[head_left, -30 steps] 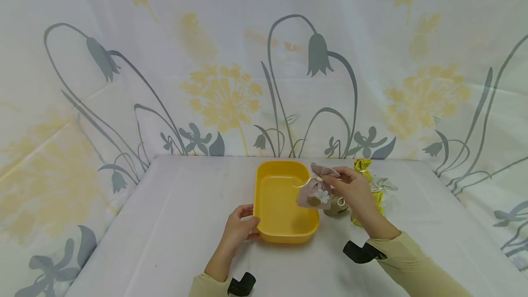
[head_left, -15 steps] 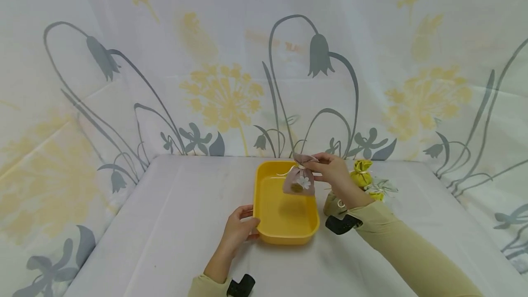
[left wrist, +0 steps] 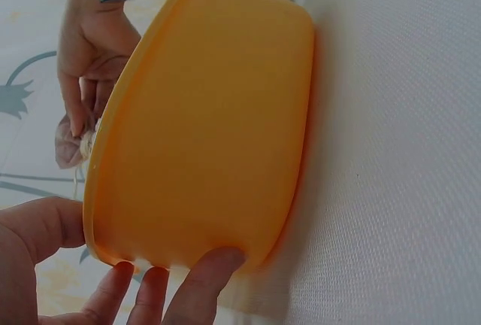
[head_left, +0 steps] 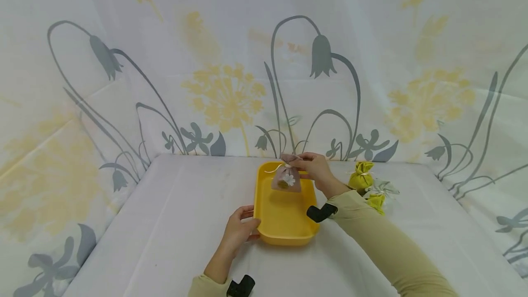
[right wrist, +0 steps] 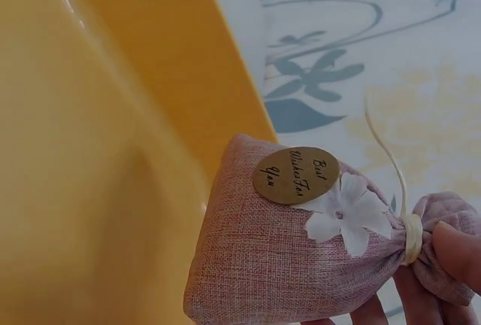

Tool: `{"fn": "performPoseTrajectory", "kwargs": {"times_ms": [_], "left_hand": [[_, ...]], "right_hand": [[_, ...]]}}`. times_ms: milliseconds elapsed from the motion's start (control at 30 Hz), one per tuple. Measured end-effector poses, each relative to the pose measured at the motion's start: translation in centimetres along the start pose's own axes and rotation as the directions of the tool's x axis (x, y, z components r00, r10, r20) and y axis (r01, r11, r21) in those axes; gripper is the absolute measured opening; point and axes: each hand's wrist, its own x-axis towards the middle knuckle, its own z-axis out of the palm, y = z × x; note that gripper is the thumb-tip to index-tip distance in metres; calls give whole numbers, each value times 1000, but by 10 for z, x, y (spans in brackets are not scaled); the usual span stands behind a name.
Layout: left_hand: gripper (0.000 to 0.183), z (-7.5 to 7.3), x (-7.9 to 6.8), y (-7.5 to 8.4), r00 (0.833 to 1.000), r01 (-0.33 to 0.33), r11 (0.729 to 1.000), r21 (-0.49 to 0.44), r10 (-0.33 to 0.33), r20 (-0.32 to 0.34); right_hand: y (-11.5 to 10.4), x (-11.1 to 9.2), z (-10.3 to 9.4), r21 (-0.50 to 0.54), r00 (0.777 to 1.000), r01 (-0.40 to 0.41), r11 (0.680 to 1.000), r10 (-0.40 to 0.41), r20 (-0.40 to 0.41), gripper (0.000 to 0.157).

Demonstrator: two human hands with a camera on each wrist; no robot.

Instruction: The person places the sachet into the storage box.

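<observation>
My right hand (head_left: 316, 169) pinches a pink cloth drawstring pouch (head_left: 286, 180) by its gathered neck, over the far part of a yellow plastic tray (head_left: 284, 235). On the pouch (right wrist: 285, 257) are a white fabric flower (right wrist: 349, 214) and an oval brown tag (right wrist: 295, 175) reading "Best Wishes For You". A cream cord (right wrist: 412, 238) ties its neck. My left hand (head_left: 240, 227) grips the tray's near left side, thumb at the rim and fingers against the outer wall, as the left wrist view shows.
To the right of the tray lie other pouches: a yellow-green one (head_left: 361, 175), another yellow-green one (head_left: 376, 203) and a pale green one (head_left: 383, 189). The right forearm passes in front of this group. A flowered cloth backdrop (head_left: 231, 81) rises behind the white table (head_left: 185, 214).
My right hand has carried the pink pouch leftward from the tray's right edge to above its far part. The left hand keeps its grip on the tray.
</observation>
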Motion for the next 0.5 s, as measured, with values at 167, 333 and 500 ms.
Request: {"fn": "performPoseTrajectory", "kwargs": {"times_ms": [167,333,500], "left_hand": [[49,0,-5,7,1000,-16,1000,-11,16,16],[49,-1,-1,2,1000,-6,1000,-6,6,14],[49,-2,3,-3,1000,5,1000,-4,-5,22]], "right_hand": [[6,11,10,15,1000,-8,1000,8,-11,38],[14,25,22,15,999,-24,1000,24,-23,29],[19,34,31,14,1000,-25,1000,25,-4,28]]}}
